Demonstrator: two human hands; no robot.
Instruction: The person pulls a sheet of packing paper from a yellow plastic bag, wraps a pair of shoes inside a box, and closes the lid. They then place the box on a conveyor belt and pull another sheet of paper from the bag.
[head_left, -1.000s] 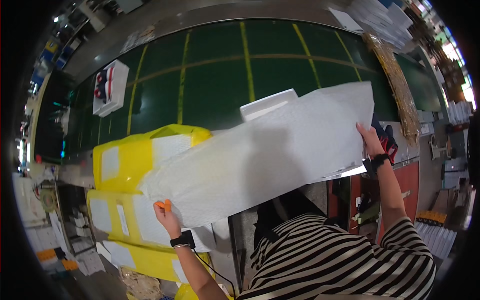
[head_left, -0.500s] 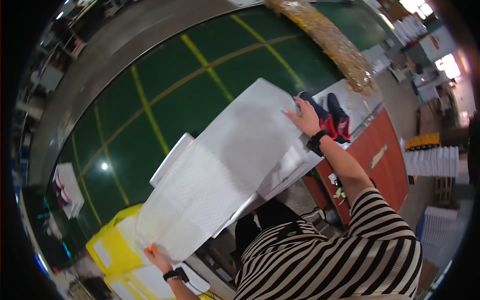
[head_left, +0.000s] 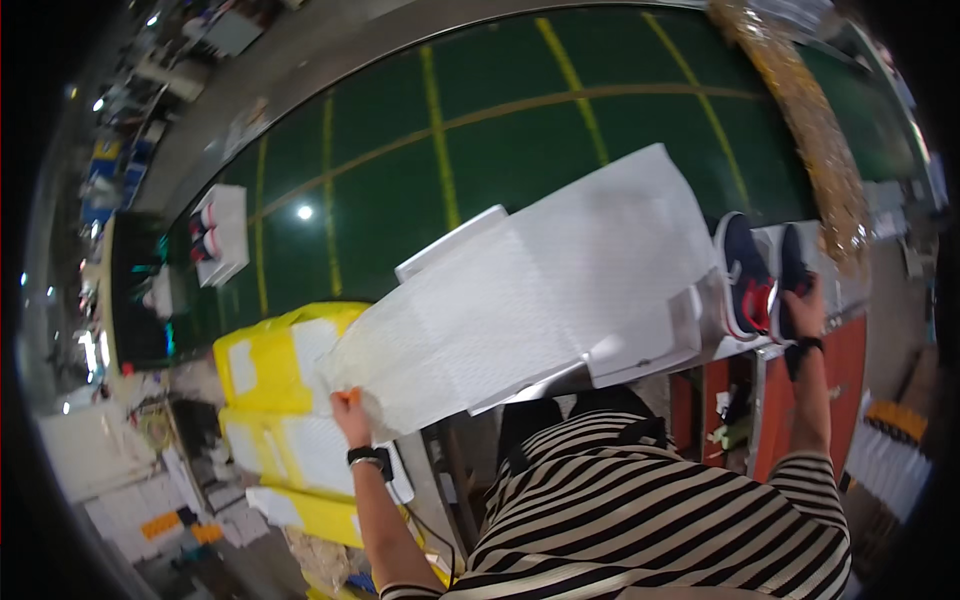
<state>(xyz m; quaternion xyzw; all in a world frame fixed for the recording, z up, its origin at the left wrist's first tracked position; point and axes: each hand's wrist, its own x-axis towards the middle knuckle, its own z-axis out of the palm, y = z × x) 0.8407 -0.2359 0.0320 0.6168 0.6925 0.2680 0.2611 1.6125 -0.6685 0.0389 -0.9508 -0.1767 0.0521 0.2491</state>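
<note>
Green conveyor belt (head_left: 500, 160) with yellow lines fills the head view. Across its near edge lies a white tissue sheet (head_left: 520, 300). Left hand (head_left: 350, 408) pinches the sheet's lower left corner; right hand (head_left: 805, 305) grips 1 of 2 navy sneakers (head_left: 745, 275) right of the sheet.

A wide white sheet of tissue paper (head_left: 530, 290) spans the middle, screening the white open box (head_left: 640, 345) beneath it. At three o'clock a pair of navy sneakers with red trim (head_left: 760, 280) crowds the surface edge. At nine o'clock stacked yellow bundles (head_left: 270, 360) block the way. Toward twelve o'clock the green belt with yellow lines (head_left: 500, 140) lies open.
</note>
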